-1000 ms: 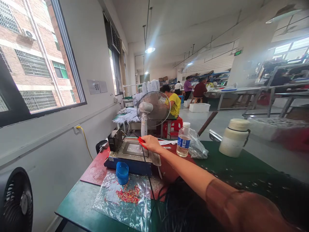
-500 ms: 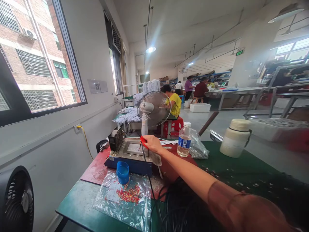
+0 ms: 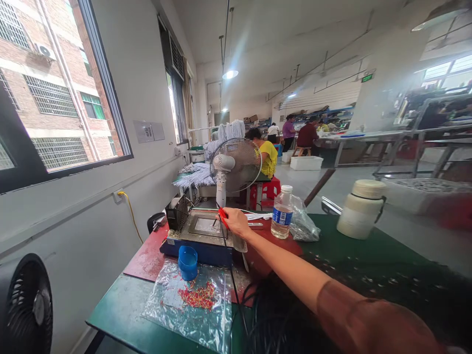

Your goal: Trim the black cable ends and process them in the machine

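Note:
My right hand (image 3: pixel 236 223) reaches in from the right, its fingers closed around a black cable (image 3: pixel 233 275) and a bright red piece (image 3: pixel 223 218) whose kind I cannot make out. The cable hangs down from the hand to a dark coil (image 3: pixel 275 314) at the table's front. Beside the hand is a blue-sided, metal-topped solder pot (image 3: pixel 197 251), with a silvery bath (image 3: pixel 206 225) in its recess. A short dark end sticks out over the bath; whether it touches is unclear. My left hand is out of view.
A blue cup (image 3: pixel 188 265) stands on a plastic bag (image 3: pixel 158 307) strewn with red and yellow bits (image 3: pixel 197 296). Behind are a small black fan (image 3: pixel 180 215) and a white fan (image 3: pixel 223 167). Rightward stand a water bottle (image 3: pixel 282 216) and a cream flask (image 3: pixel 359 211). A person in yellow (image 3: pixel 269 157) sits beyond.
My right hand has shifted slightly right and down with the cable and the red piece. The red piece now tilts differently. The things on the table keep their places.

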A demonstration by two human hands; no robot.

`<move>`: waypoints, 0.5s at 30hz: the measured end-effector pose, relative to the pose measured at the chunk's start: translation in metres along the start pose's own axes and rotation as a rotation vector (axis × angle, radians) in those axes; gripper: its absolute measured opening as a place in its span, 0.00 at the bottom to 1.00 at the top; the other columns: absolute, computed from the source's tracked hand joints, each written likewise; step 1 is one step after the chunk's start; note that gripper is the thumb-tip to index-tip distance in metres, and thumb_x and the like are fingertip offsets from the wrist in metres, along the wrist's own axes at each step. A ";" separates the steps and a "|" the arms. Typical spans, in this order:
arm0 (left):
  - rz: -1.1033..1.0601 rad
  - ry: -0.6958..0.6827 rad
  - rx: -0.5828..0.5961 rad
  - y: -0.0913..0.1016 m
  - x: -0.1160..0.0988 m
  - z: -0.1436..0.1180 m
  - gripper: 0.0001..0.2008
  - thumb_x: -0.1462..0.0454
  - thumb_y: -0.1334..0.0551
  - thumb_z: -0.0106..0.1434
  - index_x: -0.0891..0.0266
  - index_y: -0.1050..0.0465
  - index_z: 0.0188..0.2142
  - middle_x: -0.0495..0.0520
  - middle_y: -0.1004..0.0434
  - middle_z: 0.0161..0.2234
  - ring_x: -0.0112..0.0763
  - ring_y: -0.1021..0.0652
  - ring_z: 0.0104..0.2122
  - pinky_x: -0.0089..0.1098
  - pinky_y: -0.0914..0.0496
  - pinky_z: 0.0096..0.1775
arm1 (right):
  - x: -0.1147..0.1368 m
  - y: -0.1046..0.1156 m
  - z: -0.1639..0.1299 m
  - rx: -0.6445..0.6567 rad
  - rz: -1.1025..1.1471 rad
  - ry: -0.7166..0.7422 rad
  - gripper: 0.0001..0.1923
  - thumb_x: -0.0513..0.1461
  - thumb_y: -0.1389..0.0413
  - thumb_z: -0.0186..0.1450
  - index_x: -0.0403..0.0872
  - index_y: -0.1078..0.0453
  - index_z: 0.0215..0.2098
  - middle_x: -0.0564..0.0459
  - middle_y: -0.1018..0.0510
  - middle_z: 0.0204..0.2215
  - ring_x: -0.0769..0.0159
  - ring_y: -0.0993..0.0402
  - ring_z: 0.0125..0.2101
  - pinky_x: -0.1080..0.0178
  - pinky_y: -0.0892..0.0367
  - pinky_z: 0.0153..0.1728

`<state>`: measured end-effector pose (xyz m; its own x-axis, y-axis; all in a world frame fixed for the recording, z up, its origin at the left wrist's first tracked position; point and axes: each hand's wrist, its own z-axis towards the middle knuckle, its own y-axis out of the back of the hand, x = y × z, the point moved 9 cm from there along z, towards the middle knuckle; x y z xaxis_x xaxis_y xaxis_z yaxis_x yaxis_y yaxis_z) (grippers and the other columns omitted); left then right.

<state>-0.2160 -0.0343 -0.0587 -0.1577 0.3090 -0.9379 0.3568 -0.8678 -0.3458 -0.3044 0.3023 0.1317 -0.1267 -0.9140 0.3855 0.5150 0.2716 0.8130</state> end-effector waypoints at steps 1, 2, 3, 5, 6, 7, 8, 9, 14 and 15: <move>0.001 -0.003 0.015 -0.012 0.001 0.012 0.20 0.51 0.47 0.53 0.64 0.27 0.33 0.48 0.25 0.16 0.24 0.26 0.18 0.22 0.36 0.11 | -0.001 -0.001 0.000 0.000 0.002 -0.007 0.13 0.48 0.50 0.60 0.48 0.32 0.27 0.54 0.25 0.27 0.67 0.32 0.29 0.69 0.55 0.22; 0.002 -0.005 0.032 -0.023 0.002 0.022 0.21 0.50 0.47 0.53 0.64 0.28 0.34 0.48 0.24 0.17 0.23 0.26 0.18 0.23 0.34 0.13 | -0.002 -0.001 -0.001 0.000 0.004 -0.013 0.13 0.48 0.50 0.60 0.48 0.32 0.26 0.54 0.25 0.27 0.67 0.32 0.29 0.69 0.55 0.22; 0.002 -0.008 0.048 -0.034 0.003 0.032 0.22 0.50 0.50 0.54 0.64 0.27 0.33 0.48 0.25 0.18 0.24 0.25 0.19 0.24 0.33 0.14 | -0.003 -0.002 -0.001 0.002 0.006 -0.018 0.13 0.48 0.50 0.60 0.48 0.32 0.26 0.54 0.25 0.27 0.67 0.32 0.29 0.68 0.55 0.22; 0.002 -0.012 0.080 -0.051 0.003 0.047 0.27 0.49 0.56 0.56 0.64 0.26 0.32 0.47 0.26 0.16 0.26 0.24 0.21 0.24 0.33 0.14 | -0.005 -0.002 -0.001 0.003 0.009 -0.025 0.13 0.48 0.50 0.60 0.48 0.32 0.27 0.53 0.25 0.27 0.66 0.32 0.29 0.68 0.54 0.22; 0.002 -0.012 0.095 -0.058 0.003 0.053 0.28 0.48 0.58 0.56 0.63 0.26 0.32 0.47 0.27 0.16 0.27 0.23 0.22 0.24 0.33 0.14 | -0.005 -0.002 -0.002 0.004 0.010 -0.029 0.13 0.48 0.50 0.60 0.48 0.31 0.27 0.53 0.25 0.27 0.66 0.32 0.29 0.68 0.54 0.22; 0.001 -0.012 0.108 -0.064 0.003 0.057 0.28 0.49 0.58 0.56 0.63 0.26 0.32 0.47 0.27 0.15 0.27 0.23 0.21 0.23 0.34 0.13 | -0.006 -0.002 -0.002 0.004 0.010 -0.033 0.13 0.48 0.50 0.60 0.48 0.31 0.27 0.53 0.25 0.27 0.66 0.32 0.29 0.69 0.54 0.22; 0.000 -0.011 0.121 -0.069 0.004 0.061 0.27 0.49 0.58 0.57 0.63 0.26 0.32 0.47 0.28 0.14 0.27 0.23 0.21 0.22 0.35 0.12 | -0.006 -0.002 -0.002 0.006 0.011 -0.036 0.13 0.48 0.50 0.60 0.48 0.31 0.27 0.53 0.25 0.27 0.66 0.32 0.29 0.69 0.54 0.22; -0.003 -0.009 0.132 -0.072 0.004 0.063 0.26 0.50 0.57 0.57 0.62 0.26 0.32 0.46 0.28 0.13 0.27 0.23 0.20 0.21 0.37 0.11 | -0.006 -0.002 -0.002 0.007 0.013 -0.040 0.13 0.48 0.50 0.60 0.48 0.31 0.27 0.53 0.25 0.27 0.66 0.32 0.30 0.69 0.53 0.22; -0.023 0.013 0.168 -0.070 0.006 0.057 0.14 0.56 0.44 0.53 0.62 0.24 0.30 0.45 0.27 0.12 0.25 0.25 0.17 0.17 0.46 0.08 | -0.005 0.000 -0.002 0.026 0.026 -0.049 0.13 0.47 0.49 0.60 0.48 0.29 0.29 0.53 0.24 0.28 0.66 0.31 0.30 0.69 0.52 0.23; -0.028 0.018 0.173 -0.067 0.007 0.053 0.14 0.56 0.44 0.53 0.63 0.24 0.29 0.45 0.26 0.12 0.24 0.25 0.17 0.16 0.47 0.08 | -0.003 0.000 -0.002 0.031 0.028 -0.045 0.12 0.47 0.49 0.60 0.49 0.29 0.30 0.53 0.24 0.28 0.66 0.31 0.30 0.69 0.52 0.23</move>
<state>-0.2896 0.0052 -0.0406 -0.1482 0.3400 -0.9287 0.1884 -0.9121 -0.3640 -0.3021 0.3050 0.1299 -0.1510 -0.8914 0.4273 0.4928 0.3068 0.8143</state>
